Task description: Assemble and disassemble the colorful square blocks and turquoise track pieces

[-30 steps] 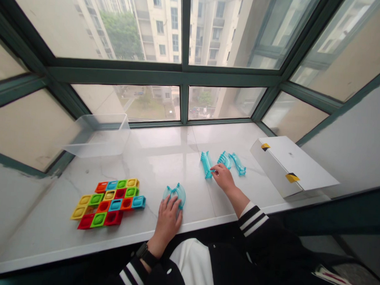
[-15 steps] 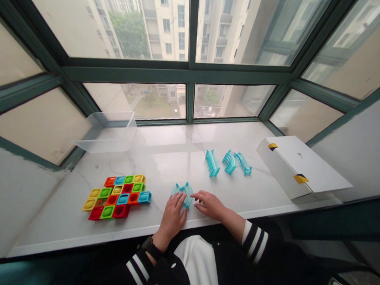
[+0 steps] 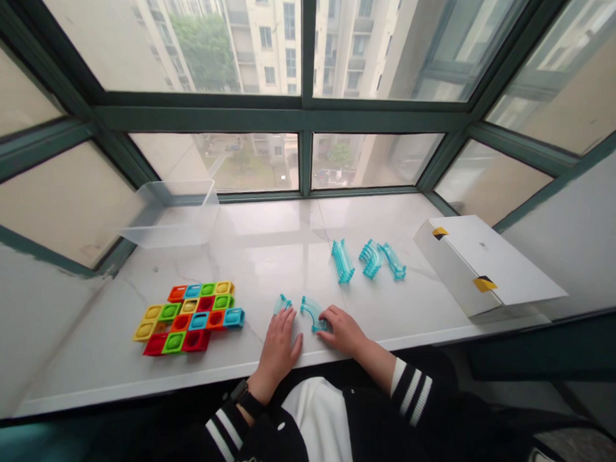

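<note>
On the white marble sill, my left hand lies with its fingers over a small curved clear-blue track piece. My right hand pinches a second curved blue track piece just to the right of the first. The two pieces lie a little apart. To the left sits a flat cluster of red, orange, yellow, green and blue square blocks. Farther back on the right lie three more blue track pieces.
A clear plastic bin stands at the back left by the window. A white cardboard box with yellow tape lies at the right end of the sill. Green window frames enclose the sill on three sides.
My right hand came back from the far track pieces to the curved piece under my left hand. That piece now shows as two curved parts, pulled apart.
</note>
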A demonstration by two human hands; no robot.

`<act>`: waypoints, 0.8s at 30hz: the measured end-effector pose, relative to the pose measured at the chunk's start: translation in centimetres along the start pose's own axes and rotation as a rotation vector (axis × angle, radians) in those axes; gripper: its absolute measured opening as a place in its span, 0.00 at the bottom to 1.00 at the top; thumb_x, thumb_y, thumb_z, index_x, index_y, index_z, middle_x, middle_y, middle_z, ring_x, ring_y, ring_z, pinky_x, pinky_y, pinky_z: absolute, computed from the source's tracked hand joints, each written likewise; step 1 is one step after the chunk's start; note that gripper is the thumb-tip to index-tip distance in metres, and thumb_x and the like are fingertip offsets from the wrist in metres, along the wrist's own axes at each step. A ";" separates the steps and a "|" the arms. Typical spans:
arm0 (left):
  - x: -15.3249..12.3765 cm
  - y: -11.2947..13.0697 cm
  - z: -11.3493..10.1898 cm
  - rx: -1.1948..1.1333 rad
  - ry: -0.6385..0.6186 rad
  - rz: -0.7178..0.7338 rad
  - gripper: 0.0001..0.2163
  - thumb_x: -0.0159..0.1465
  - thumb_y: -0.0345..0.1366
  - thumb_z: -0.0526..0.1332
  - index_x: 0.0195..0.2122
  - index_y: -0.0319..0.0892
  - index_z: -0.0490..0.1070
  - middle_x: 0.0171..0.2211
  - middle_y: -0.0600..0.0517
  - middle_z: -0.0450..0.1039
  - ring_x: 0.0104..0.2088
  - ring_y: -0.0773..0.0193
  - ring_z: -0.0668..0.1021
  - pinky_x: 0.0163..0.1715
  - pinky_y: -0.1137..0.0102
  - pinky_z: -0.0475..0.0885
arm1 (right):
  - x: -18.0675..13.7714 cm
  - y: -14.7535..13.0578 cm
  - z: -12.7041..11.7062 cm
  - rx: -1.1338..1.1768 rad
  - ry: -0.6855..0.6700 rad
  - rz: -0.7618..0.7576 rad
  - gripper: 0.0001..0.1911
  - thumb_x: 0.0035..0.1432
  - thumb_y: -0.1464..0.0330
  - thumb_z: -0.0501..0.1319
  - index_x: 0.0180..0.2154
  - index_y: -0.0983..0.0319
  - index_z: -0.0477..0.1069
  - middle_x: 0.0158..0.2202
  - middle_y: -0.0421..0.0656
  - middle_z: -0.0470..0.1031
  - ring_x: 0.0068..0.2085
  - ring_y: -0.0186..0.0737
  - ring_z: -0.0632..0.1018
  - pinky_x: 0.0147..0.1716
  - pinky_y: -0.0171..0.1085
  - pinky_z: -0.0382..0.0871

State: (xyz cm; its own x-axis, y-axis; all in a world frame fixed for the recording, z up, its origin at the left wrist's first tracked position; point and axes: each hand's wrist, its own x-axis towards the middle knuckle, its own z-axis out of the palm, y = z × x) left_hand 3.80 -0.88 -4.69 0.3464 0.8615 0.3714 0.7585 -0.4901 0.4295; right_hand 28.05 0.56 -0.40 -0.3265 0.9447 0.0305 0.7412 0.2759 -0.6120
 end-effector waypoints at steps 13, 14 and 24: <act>0.4 0.8 -1.6 -0.096 0.019 -0.006 0.27 0.71 0.32 0.57 0.71 0.46 0.57 0.75 0.38 0.54 0.74 0.42 0.61 0.69 0.41 0.65 | -2.3 2.3 -1.5 0.155 0.071 -0.028 0.13 0.59 0.78 0.66 0.43 0.57 0.78 0.42 0.41 0.76 0.37 0.37 0.78 0.43 0.37 0.74; 0.4 0.7 -1.5 -0.095 0.028 -0.007 0.27 0.71 0.32 0.56 0.71 0.46 0.57 0.74 0.38 0.56 0.74 0.42 0.62 0.69 0.41 0.66 | -2.3 2.3 -1.7 0.160 0.088 -0.034 0.12 0.60 0.78 0.65 0.43 0.57 0.78 0.42 0.41 0.76 0.37 0.38 0.78 0.44 0.37 0.74; 0.3 0.1 -0.7 -0.060 0.051 -0.009 0.26 0.71 0.33 0.56 0.71 0.46 0.58 0.72 0.37 0.57 0.73 0.41 0.62 0.69 0.40 0.66 | -2.3 3.0 -5.2 0.223 0.329 -0.115 0.06 0.69 0.69 0.61 0.44 0.56 0.77 0.44 0.45 0.78 0.39 0.41 0.79 0.45 0.41 0.77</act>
State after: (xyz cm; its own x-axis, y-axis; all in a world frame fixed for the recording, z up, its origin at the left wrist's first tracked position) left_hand 3.60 -0.72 -4.00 0.3099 0.8588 0.4080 0.7263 -0.4907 0.4813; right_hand 34.12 0.11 1.81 -0.1680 0.9261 0.3379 0.5538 0.3722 -0.7448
